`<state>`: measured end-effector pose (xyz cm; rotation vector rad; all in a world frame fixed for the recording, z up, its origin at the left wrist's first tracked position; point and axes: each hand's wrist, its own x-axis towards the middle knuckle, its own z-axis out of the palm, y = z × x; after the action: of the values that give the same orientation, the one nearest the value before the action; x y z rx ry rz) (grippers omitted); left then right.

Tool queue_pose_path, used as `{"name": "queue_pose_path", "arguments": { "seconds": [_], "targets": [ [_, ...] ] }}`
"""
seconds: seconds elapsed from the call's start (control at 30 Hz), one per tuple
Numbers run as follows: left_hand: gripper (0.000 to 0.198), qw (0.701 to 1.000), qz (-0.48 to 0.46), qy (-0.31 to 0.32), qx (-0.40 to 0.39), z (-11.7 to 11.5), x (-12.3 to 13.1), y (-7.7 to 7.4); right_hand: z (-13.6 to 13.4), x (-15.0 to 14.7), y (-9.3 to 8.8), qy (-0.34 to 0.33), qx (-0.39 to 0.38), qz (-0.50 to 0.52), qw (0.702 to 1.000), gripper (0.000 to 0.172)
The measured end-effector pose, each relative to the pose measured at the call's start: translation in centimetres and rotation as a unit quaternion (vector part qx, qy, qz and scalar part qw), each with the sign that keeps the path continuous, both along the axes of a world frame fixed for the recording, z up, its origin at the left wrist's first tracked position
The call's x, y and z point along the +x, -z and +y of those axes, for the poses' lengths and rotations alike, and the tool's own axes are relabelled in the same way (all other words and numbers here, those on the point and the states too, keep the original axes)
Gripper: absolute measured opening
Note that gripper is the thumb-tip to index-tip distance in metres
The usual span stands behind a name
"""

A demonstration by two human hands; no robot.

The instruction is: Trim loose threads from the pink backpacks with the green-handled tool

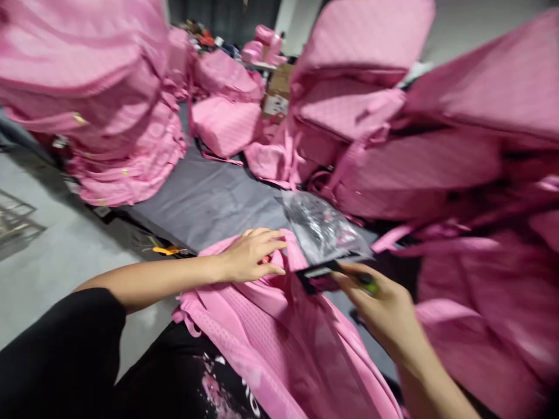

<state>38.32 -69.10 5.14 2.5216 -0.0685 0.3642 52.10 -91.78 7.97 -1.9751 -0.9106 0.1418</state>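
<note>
A pink backpack (pixel 279 343) lies across my lap with its top toward the table. My left hand (pixel 251 255) rests on its upper edge, fingers curled onto the fabric. My right hand (pixel 384 311) is closed around a clear plastic packet (pixel 321 230) with a dark strip along its near edge, held just above the backpack's opening. A small green thing shows between the fingers of that hand; I cannot make out what it is. The picture is smeared by motion.
Stacks of pink backpacks (pixel 91 99) rise at the left, at the back (pixel 227 125) and along the right (pixel 458 163). A grey table (pixel 205 198) runs between them. An orange-handled tool (pixel 168 251) lies at its near left edge. Grey floor (pixel 39 267) is at the left.
</note>
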Motion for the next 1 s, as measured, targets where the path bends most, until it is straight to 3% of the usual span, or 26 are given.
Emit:
{"name": "queue_pose_path", "arguments": {
  "seconds": [0.1,0.2,0.3,0.37,0.43,0.5,0.6,0.67,0.77,0.83,1.0],
  "targets": [
    [0.037,0.993,-0.045,0.028,-0.106,-2.4,-1.0,-0.9,0.5,-2.6,-0.9,-0.053,-0.013,0.058,0.997,0.021],
    [0.010,0.971,-0.033,-0.033,-0.233,-4.1,-1.8,-1.4,1.8,-4.3,-1.1,-0.051,0.023,0.070,0.996,0.023],
    [0.014,0.946,-0.068,-0.088,-0.305,-4.4,-2.1,-1.1,2.3,-5.2,-0.7,-0.054,0.037,0.075,0.995,0.024],
    [0.015,0.940,-0.092,-0.075,-0.318,-4.1,-2.5,-0.6,2.4,-5.5,-0.2,-0.080,0.019,0.076,0.994,0.029],
    [0.016,0.944,-0.114,-0.052,-0.305,-3.3,-3.3,0.0,2.5,-5.6,0.4,-0.079,0.000,0.034,0.996,0.033],
    [0.020,0.956,-0.151,-0.057,-0.244,-2.1,-4.4,1.0,2.7,-5.3,1.0,-0.051,-0.008,-0.065,0.997,0.027],
    [0.033,0.968,-0.177,-0.135,-0.114,0.1,-6.4,3.4,3.2,-4.8,1.8,-0.030,-0.039,-0.223,0.974,0.013],
    [0.051,0.971,-0.118,-0.195,-0.073,1.2,-7.5,5.5,3.9,-4.9,2.3,-0.062,-0.099,-0.279,0.953,0.018],
    [0.084,0.972,0.015,-0.219,-0.079,1.9,-8.4,8.4,5.1,-5.3,2.7,-0.107,-0.166,-0.322,0.926,0.040],
    [0.091,0.972,0.050,-0.214,-0.081,1.9,-8.5,9.6,5.7,-5.5,2.6,-0.110,-0.170,-0.342,0.918,0.050],
    [0.092,0.973,0.036,-0.216,-0.079,1.7,-8.2,10.1,6.8,-5.7,2.7,-0.115,-0.213,-0.311,0.919,0.049]
  ]
}}
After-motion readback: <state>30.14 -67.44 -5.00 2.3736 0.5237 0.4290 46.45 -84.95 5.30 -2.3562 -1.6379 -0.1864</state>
